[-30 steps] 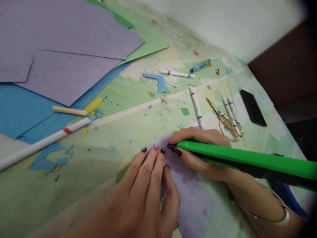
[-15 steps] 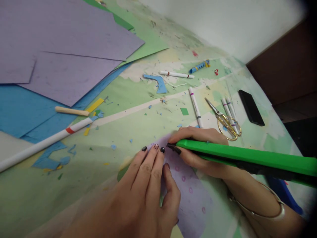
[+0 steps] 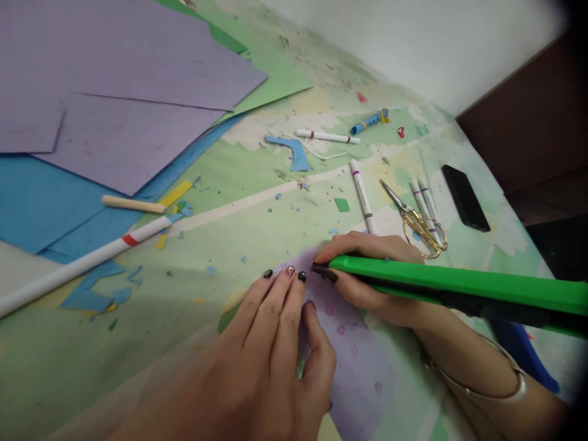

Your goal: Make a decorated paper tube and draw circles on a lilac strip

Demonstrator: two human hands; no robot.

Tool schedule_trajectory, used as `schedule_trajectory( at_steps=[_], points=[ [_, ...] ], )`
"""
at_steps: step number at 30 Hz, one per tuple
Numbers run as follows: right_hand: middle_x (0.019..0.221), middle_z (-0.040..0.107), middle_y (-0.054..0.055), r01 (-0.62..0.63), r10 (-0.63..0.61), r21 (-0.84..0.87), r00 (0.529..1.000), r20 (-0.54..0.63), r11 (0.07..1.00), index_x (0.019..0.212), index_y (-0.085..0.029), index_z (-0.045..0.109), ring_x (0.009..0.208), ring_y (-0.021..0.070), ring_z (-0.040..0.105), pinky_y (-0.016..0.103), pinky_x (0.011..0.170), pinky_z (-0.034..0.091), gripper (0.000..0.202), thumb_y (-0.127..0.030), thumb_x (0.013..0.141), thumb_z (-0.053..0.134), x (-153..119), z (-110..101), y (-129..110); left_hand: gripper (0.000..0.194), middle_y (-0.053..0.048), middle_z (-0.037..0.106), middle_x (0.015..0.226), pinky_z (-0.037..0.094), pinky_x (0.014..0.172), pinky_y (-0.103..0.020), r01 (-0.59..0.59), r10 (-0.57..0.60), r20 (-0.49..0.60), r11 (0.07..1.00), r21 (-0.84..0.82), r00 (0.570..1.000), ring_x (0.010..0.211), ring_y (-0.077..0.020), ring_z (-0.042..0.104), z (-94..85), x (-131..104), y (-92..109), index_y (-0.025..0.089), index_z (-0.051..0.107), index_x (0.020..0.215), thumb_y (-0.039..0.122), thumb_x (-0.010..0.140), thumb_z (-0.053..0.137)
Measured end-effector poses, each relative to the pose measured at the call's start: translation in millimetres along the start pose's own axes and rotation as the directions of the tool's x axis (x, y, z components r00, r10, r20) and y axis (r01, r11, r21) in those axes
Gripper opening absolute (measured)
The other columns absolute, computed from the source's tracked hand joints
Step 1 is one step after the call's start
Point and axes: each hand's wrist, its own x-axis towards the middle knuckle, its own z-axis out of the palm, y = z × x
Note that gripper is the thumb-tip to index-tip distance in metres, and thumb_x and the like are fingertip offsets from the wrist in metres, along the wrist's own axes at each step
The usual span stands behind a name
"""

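Note:
My left hand [image 3: 280,343] lies flat with its fingers stretched over a piece of purple paper [image 3: 362,367] at the bottom centre. Several small pink rings are drawn on this paper. Right beside it, my right hand [image 3: 367,275] is closed around a long green cutter [image 3: 441,278]. The tool's dark tip touches down near the paper's upper part, close to my left fingertips. Its body runs off the right edge of the view. My left palm hides part of the purple paper.
Gold-handled scissors [image 3: 416,226], markers [image 3: 362,196] and a black phone [image 3: 466,197] lie at the right. Large purple sheets [image 3: 119,67], a wooden stick [image 3: 133,204] and a white rolled tube [image 3: 87,266] are at the left. Paper scraps dot the tablecloth.
The green tool and my right hand have shifted very slightly upward in view. My left hand stays in place on the paper.

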Motion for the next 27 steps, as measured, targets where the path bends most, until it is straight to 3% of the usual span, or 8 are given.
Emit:
schedule_trajectory(
  at_steps=[27],
  points=[
    [0.07, 0.071, 0.0, 0.014, -0.015, -0.024, 0.999, -0.053, 1.0, 0.077, -0.019, 0.065, 0.058, 0.0103, 0.064, 0.018, 0.058, 0.05, 0.017, -0.011, 0.068, 0.053, -2.2, 4.1, -0.8, 0.044, -0.026, 0.065, 0.104, 0.054, 0.085, -0.051, -0.019, 0.019, 0.002, 0.999, 0.03, 1.0, 0.106, -0.041, 0.058, -0.2, -0.1, -1.0, 0.003, 0.06, 0.1, 0.042, 0.084, 0.056]
  ],
)
